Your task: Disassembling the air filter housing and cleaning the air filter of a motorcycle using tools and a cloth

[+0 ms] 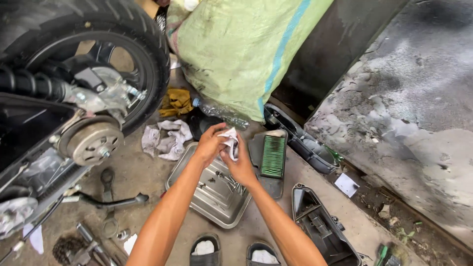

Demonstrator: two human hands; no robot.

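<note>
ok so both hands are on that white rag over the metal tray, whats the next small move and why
Probably lower the white rag toward the metal tray and wipe there: the left hand and right hand pinch it together just above the tray, where small metal parts lie.

Both bare forearms reach from the near edge toward the middle of the scene and converge. The left hand (209, 143) and right hand (240, 165) meet, touching, fingers curled closed, the left slightly farther.
</note>
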